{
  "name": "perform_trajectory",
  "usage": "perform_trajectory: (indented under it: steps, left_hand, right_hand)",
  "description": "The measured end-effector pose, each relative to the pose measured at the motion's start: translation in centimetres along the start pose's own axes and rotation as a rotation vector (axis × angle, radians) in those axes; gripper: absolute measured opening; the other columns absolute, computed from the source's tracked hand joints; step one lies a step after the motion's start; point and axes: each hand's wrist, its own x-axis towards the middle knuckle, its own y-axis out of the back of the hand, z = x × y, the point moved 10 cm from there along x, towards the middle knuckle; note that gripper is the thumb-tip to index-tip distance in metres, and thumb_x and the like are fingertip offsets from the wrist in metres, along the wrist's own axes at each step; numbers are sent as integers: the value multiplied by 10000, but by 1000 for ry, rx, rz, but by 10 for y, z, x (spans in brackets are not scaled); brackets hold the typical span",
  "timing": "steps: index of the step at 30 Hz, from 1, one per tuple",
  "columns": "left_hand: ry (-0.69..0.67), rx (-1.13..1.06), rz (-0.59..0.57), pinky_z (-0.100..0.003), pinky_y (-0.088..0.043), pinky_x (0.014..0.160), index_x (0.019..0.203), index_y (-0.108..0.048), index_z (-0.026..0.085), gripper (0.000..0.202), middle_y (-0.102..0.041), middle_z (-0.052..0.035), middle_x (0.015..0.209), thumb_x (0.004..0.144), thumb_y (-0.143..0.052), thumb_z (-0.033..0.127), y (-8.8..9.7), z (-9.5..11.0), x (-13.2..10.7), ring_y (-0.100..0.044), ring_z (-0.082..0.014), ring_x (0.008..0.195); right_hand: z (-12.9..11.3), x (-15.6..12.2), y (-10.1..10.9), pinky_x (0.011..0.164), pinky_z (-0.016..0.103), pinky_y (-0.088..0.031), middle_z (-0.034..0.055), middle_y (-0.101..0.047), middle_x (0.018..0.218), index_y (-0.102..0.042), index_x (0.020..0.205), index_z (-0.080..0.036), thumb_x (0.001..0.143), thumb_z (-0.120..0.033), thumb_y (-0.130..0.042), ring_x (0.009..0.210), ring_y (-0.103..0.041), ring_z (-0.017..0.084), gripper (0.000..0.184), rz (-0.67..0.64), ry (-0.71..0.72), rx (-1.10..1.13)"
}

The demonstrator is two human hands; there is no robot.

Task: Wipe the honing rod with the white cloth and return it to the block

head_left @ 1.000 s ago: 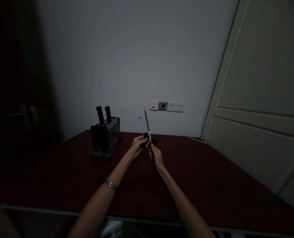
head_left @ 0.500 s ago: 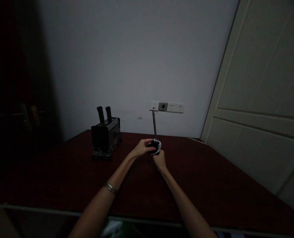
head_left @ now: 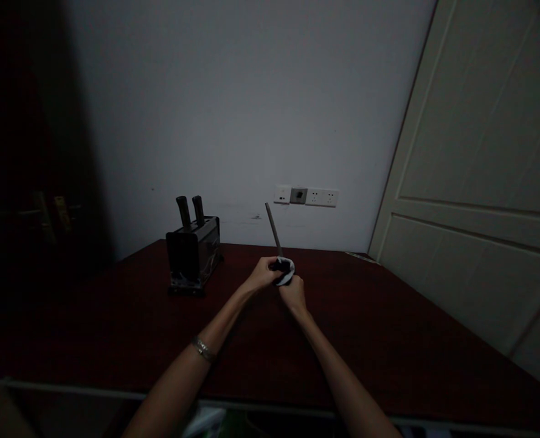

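Observation:
My right hand (head_left: 292,296) is closed round the handle of a thin steel rod (head_left: 273,229), which points up and a little to the left above the dark red table (head_left: 388,340). My left hand (head_left: 261,276) pinches a small black and white cloth (head_left: 285,270) wrapped round the rod's base, just above my right hand. A bracelet is on my left wrist. The rod's handle is hidden inside my fist.
A black and metal knife block (head_left: 192,254) with two dark handles sticking up stands at the back left of the table. A strip of wall sockets (head_left: 305,196) sits on the grey wall behind. A pale door (head_left: 480,182) is on the right.
The rod has swung from leaning left to upright and back to leaning left. My left hand with the cloth slid down to the rod's base and stays there.

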Motion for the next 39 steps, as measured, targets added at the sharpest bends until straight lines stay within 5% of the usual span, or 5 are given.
perform_trajectory:
  steps: [5,11,17,28,39]
  left_hand:
    - [-12,26,-11,-244,-429,700,724,-681,102,183,-655,-23,701,573,-593,49,0,10,1,-573,-145,682]
    - [21,13,-17,-221,-407,632,690,-684,96,149,-641,-11,651,542,-671,102,13,4,5,-547,-130,631]
    - [74,-43,28,-218,-387,555,691,-675,80,252,-616,-12,594,506,-740,239,23,-2,3,-524,-114,543]
    - [65,-100,222,-195,-351,497,737,-668,94,334,-611,-8,621,507,-759,317,45,3,-3,-497,-93,531]
    - [211,-77,59,-200,-312,433,577,-638,81,279,-555,-6,486,479,-775,304,24,-7,5,-449,-75,420]
  right_hand:
    - [-3,-1,-18,432,227,-346,2,-572,483,-555,543,-156,546,-223,-530,480,-491,136,72,-147,-54,200]
    - [-2,-19,-49,314,202,-197,-110,-231,329,-319,445,-225,564,-246,-513,292,-196,48,228,-428,-223,463]
    - [-22,-33,-55,336,202,-222,-88,-230,419,-326,500,-217,634,-330,-468,348,-206,59,225,-613,-262,654]
    - [-18,-11,-38,399,213,-341,-33,-480,565,-486,702,-196,666,-580,-554,434,-434,97,392,-301,-87,503]
    - [-16,-18,-8,430,208,-239,-45,-413,521,-472,597,-193,750,-495,-495,477,-336,87,339,-5,28,350]
